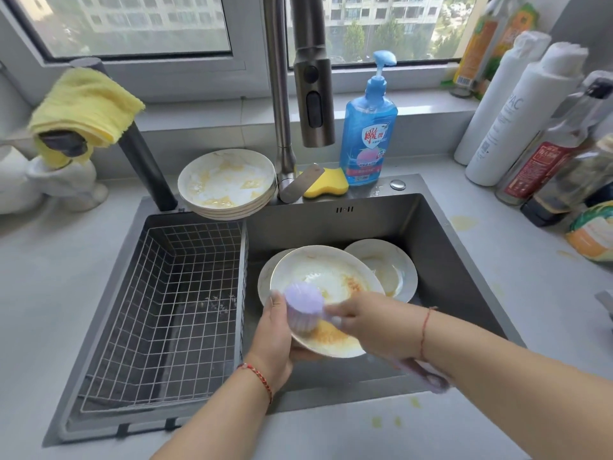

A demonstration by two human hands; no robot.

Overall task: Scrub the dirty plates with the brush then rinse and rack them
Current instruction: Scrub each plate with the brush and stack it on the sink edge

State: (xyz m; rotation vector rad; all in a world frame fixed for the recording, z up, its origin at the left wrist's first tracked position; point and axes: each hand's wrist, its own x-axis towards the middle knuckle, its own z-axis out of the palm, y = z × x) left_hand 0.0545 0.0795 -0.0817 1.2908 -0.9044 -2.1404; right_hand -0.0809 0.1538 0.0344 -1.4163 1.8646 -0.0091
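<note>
We see bright, even daylight coming through the window (139,24) behind the sink (431,227), whose basin lies in soft shadow. Lines bow outward toward the frame edges. The brush (303,307) is motion-blurred.

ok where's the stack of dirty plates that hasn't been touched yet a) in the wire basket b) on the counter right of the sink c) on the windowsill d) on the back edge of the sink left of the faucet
d: the stack of dirty plates sits on the sink's back edge, just left of the faucet; the wire basket holds no plates.
</note>
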